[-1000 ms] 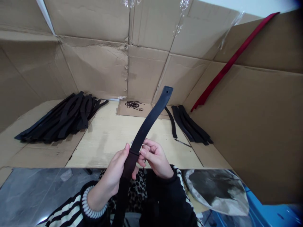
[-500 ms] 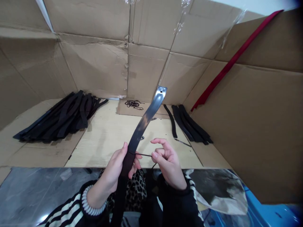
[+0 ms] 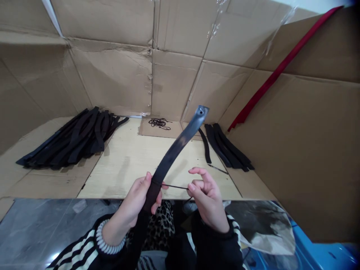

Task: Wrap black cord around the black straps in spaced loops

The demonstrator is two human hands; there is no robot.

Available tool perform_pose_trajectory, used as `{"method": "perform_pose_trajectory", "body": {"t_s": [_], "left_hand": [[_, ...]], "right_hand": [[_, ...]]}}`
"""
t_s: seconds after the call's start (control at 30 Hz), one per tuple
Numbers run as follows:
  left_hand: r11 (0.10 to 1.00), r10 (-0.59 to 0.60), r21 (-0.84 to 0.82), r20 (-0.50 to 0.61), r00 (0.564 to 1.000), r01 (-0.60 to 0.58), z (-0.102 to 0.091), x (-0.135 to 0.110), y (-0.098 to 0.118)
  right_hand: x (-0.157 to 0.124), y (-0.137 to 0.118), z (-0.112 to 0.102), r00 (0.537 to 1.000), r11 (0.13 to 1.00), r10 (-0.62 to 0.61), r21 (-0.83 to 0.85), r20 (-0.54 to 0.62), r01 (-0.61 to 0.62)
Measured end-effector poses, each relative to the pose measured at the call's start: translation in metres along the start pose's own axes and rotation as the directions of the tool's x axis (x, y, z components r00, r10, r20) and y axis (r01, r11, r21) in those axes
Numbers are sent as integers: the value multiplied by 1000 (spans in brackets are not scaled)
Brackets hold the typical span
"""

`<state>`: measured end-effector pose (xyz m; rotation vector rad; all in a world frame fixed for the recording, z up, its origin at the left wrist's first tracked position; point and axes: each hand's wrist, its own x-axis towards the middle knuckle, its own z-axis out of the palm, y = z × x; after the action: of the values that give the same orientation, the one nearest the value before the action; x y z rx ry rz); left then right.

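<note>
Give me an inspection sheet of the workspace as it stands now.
Surface: pale wooden board over cardboard.
Job's things: black strap, with a hole near its far end; thin cord running from the strap to the right hand; left pile and right pile of black straps; cord tangle on a cardboard piece.
Clutter: thin rod by the right pile.
Grippers: left hand grips the strap; right hand pinches the cord.
Cables: nothing seen.
Surroundings: cardboard walls, red strip, blue object.
</note>
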<state>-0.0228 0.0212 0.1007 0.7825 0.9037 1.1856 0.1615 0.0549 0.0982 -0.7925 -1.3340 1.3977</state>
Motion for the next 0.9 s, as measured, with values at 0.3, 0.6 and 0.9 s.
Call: {"method": "perform_pose_trajectory", "body": {"t_s": [0.3, 0.6, 0.9], "left_hand": [[999, 25, 25, 88, 996, -28, -2, 2, -1], [998, 5, 61, -17, 1000, -4, 1, 0, -3], [993, 67, 100, -13, 998, -65, 4, 3, -3]], "right_hand": [[-5, -2, -3, 995, 998, 64, -20, 72, -62], [4, -8, -19, 867, 943, 269, -300, 419, -148], [3, -5, 35, 902, 990, 130, -96, 412, -98]]}}
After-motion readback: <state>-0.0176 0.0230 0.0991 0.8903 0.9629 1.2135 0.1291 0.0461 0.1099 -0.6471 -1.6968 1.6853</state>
